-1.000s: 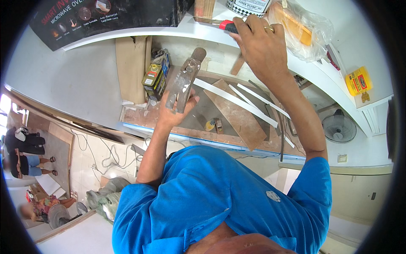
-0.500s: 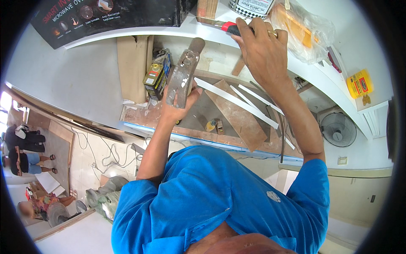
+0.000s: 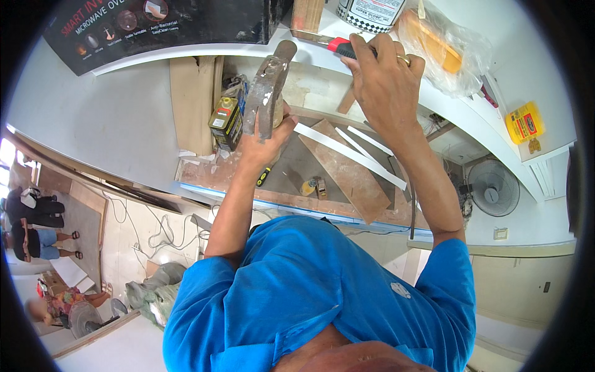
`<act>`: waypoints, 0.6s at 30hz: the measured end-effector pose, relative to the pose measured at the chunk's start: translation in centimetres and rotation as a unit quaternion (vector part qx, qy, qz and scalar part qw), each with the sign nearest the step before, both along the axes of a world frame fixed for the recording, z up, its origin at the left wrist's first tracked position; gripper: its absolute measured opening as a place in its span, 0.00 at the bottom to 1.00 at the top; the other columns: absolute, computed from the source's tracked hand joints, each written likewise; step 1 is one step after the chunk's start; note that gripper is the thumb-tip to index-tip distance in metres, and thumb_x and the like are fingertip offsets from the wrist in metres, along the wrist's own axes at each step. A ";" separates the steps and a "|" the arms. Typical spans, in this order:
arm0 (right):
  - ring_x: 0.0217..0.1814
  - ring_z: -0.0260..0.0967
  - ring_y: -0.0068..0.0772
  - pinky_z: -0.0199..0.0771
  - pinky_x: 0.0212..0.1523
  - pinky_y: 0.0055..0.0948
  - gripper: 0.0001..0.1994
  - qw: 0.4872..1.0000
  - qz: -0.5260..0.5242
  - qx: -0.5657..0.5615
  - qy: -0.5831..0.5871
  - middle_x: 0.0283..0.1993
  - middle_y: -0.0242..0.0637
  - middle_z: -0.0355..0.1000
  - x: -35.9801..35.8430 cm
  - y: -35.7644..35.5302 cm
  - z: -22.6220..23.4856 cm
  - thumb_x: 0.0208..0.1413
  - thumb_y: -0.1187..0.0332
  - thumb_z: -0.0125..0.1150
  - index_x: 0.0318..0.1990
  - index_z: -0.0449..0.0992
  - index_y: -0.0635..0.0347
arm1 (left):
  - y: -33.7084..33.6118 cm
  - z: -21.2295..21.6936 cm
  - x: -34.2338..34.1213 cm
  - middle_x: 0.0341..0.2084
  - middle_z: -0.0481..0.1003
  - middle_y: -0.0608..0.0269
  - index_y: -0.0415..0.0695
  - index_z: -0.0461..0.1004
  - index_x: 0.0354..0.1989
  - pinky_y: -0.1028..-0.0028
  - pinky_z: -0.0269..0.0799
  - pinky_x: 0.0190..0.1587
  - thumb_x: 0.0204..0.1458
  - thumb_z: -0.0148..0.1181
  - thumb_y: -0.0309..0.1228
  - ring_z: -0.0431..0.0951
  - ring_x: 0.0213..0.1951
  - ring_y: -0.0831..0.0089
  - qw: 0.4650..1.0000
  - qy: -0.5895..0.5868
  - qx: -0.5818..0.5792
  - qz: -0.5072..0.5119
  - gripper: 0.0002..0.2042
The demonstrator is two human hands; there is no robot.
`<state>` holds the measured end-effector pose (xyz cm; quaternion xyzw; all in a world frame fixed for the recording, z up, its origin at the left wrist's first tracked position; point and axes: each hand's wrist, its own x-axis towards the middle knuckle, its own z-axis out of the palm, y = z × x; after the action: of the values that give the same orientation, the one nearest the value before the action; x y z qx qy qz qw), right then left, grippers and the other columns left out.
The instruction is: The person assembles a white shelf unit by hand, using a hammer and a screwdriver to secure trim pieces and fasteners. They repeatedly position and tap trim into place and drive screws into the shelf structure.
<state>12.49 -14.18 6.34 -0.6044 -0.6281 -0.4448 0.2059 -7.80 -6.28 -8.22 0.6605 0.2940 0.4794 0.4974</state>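
My left hand [image 3: 268,144] is closed round the handle of a worn claw hammer [image 3: 266,93], raised with its paint-spotted metal head toward the shelf. In my right hand [image 3: 392,87] is a chisel-like tool with a red and black handle [image 3: 339,46]. Its thin metal blade points left, with the tip at the lower end of an upright wood piece [image 3: 306,17] on the white shelf [image 3: 322,54]. Whether the tip touches the wood I cannot tell. The hammer head is apart from the tool.
A black microwave box [image 3: 167,31] stands left on the shelf. A paint can [image 3: 370,13], a plastic bag [image 3: 434,46] and a yellow tub [image 3: 524,123] are to the right. Below lie white strips [image 3: 350,156], a brown board [image 3: 347,180] and a yellow-black handle [image 3: 264,177]. A fan [image 3: 494,188] stands right.
The hammer has tilted and shifted slightly up and left. My right hand and its tool have moved a little lower. A yellow-black handle beside my left forearm shows more fully.
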 end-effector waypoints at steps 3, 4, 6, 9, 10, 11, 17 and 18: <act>0.43 0.70 0.30 0.54 0.43 0.40 0.16 1.000 -0.002 0.003 -0.008 0.39 0.29 0.71 0.1 0.0 -0.1 0.59 0.54 0.68 0.49 0.83 0.52 | 0.7 0.5 0.5 0.25 0.78 0.58 0.39 0.78 0.38 0.63 0.75 0.37 0.51 0.72 0.32 0.79 0.29 0.65 0.997 0.047 0.055 0.021 0.12; 0.43 0.70 0.30 0.54 0.43 0.40 0.16 1.000 -0.003 0.004 -0.012 0.39 0.29 0.71 0.0 0.1 -0.1 0.59 0.54 0.69 0.49 0.83 0.52 | 1.0 0.5 0.7 0.26 0.79 0.57 0.39 0.78 0.38 0.63 0.75 0.38 0.50 0.71 0.32 0.80 0.30 0.64 0.998 0.041 0.046 0.019 0.12; 0.43 0.70 0.30 0.54 0.43 0.40 0.16 1.000 -0.006 0.006 -0.018 0.39 0.29 0.70 0.1 0.2 -0.1 0.59 0.54 0.69 0.49 0.83 0.52 | 1.3 0.5 1.1 0.27 0.80 0.55 0.39 0.78 0.37 0.62 0.76 0.39 0.50 0.71 0.32 0.81 0.30 0.62 0.999 0.029 0.029 0.013 0.12; 0.42 0.69 0.30 0.54 0.43 0.40 0.17 1.000 -0.008 0.003 -0.017 0.38 0.29 0.70 0.1 0.2 0.0 0.59 0.53 0.69 0.49 0.83 0.51 | 1.6 -0.1 1.0 0.28 0.80 0.55 0.39 0.78 0.37 0.63 0.77 0.39 0.50 0.71 0.32 0.82 0.31 0.60 0.998 0.037 0.053 0.019 0.12; 0.42 0.69 0.30 0.54 0.43 0.40 0.17 1.000 -0.008 0.002 -0.018 0.38 0.29 0.70 0.1 0.2 0.0 0.58 0.53 0.69 0.49 0.83 0.51 | 1.6 -0.1 1.0 0.28 0.80 0.55 0.39 0.78 0.37 0.63 0.77 0.40 0.50 0.71 0.32 0.82 0.31 0.60 0.998 0.032 0.056 0.013 0.12; 0.42 0.70 0.30 0.54 0.42 0.40 0.17 1.000 -0.009 0.002 -0.018 0.38 0.29 0.70 0.1 0.2 -0.1 0.58 0.54 0.69 0.49 0.83 0.51 | 1.6 -0.1 0.9 0.28 0.80 0.55 0.39 0.78 0.38 0.63 0.77 0.40 0.50 0.71 0.32 0.82 0.31 0.61 0.998 0.027 0.058 0.007 0.12; 0.42 0.70 0.30 0.54 0.42 0.40 0.16 1.000 -0.005 -0.010 -0.008 0.39 0.29 0.70 0.0 0.2 0.3 0.58 0.54 0.69 0.49 0.83 0.52 | 1.8 0.0 1.2 0.29 0.80 0.54 0.39 0.78 0.39 0.62 0.76 0.41 0.50 0.70 0.32 0.81 0.33 0.61 0.999 0.029 0.042 0.003 0.12; 0.42 0.70 0.30 0.54 0.42 0.40 0.16 1.000 -0.003 -0.011 -0.005 0.39 0.29 0.70 0.0 0.2 0.3 0.59 0.54 0.69 0.49 0.83 0.52 | 1.8 0.0 1.1 0.30 0.80 0.54 0.39 0.78 0.39 0.62 0.76 0.41 0.50 0.70 0.31 0.81 0.34 0.61 0.998 0.036 0.045 0.003 0.12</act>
<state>12.44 -14.03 6.60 -0.6065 -0.6323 -0.4410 0.1946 -6.66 -4.47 -8.17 0.6986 0.2915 0.4693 0.4547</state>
